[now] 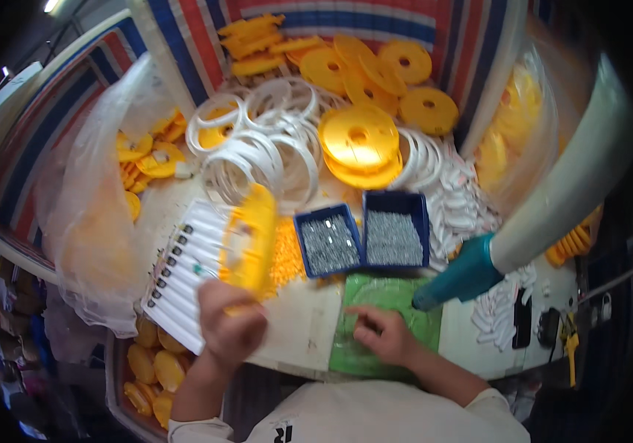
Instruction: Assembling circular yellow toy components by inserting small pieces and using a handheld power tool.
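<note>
My left hand (232,325) is closed round the lower end of a yellow plastic reel (251,244), raised and tilted nearly edge-on, with a whitish part at its left side; motion blurs both. Over the green mat (346,351), my right hand (387,334) has its fingers curled and the forefinger bent forward toward the thumb. Whatever lies between those fingers, if anything, is too small to make out. Just beyond the mat stand two blue bins, one with shiny metal pieces (329,244), the other with small grey metal pieces (392,240).
A teal-tipped pale tube (471,273) slants over the mat's right. White rings (257,159) and yellow discs (359,136) pile at the back. Small orange pieces (285,255) lie by the bins, a white slotted rack (187,277) at left, white parts (464,199) at right.
</note>
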### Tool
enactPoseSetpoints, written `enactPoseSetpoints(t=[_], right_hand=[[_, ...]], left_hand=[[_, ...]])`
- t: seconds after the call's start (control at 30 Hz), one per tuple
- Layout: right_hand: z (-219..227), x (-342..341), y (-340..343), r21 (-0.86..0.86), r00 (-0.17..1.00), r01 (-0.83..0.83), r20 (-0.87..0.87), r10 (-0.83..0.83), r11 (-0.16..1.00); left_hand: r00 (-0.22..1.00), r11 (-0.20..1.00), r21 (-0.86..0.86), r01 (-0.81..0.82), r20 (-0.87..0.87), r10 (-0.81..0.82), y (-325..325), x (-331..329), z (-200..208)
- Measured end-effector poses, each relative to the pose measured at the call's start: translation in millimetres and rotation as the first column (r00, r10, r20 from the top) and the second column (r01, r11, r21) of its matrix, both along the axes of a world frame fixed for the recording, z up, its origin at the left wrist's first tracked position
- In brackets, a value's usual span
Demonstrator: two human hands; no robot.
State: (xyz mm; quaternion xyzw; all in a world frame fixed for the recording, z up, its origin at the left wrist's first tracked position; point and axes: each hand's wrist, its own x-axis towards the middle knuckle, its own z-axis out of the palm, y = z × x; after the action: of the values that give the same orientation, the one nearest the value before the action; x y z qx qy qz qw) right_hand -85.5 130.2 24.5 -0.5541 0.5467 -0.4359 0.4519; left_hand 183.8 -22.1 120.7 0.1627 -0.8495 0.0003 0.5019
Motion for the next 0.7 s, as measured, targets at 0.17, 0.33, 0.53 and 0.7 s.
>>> enactPoseSetpoints(t=[0.17,0.33,0.53,0.7], right_hand=[[27,-7,20,0.038,0.865,-0.084,0.499,0.054,0.996],[11,-24,56,0.245,0.801,0.214,0.51,-0.314,0.945],[-23,-71,81,0.198,0.821,0.496,0.212,-0.531,0.846],[-42,-79,78,0.083,0.749,0.647,0.115,-0.653,0.758]], left_hand=[[0.925,0.939,0.116,0.323,0.17,-0.339,89,-35,-64],[0.819,0.861,0.239,0.449,0.274,-0.504,115,-79,-79],[0.755,0.797,0.285,0.532,0.267,-0.599,111,-101,-72],[0.884,0.826,0.501,0.257,0.224,-0.411,78,-60,-83]])
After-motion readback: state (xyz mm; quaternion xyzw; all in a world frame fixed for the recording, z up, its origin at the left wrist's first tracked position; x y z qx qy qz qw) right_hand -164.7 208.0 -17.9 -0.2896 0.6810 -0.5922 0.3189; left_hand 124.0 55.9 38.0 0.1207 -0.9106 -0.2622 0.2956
